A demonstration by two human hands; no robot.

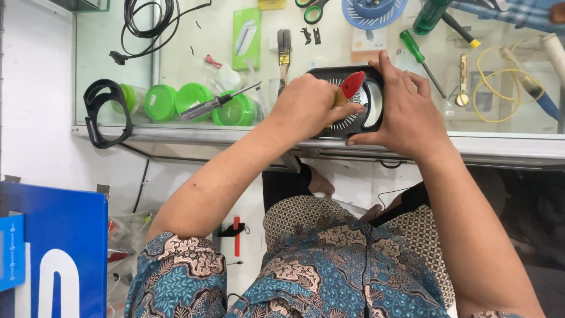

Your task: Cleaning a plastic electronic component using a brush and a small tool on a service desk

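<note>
A black fan-like part with radial slots and a pale oval window lies at the near edge of the glass counter. My left hand is closed around a paintbrush with a wooden handle and a red ferrule, its end over the part's slotted face. My right hand lies over the part's right side, fingers spread along the top and thumb under the near rim, holding it down.
On the glass lie a grey-handled screwdriver, a green-handled screwdriver, a second brush, scissors, a blue round grille, yellow wire and a black cable. Green tubs sit under the glass. A blue board stands at lower left.
</note>
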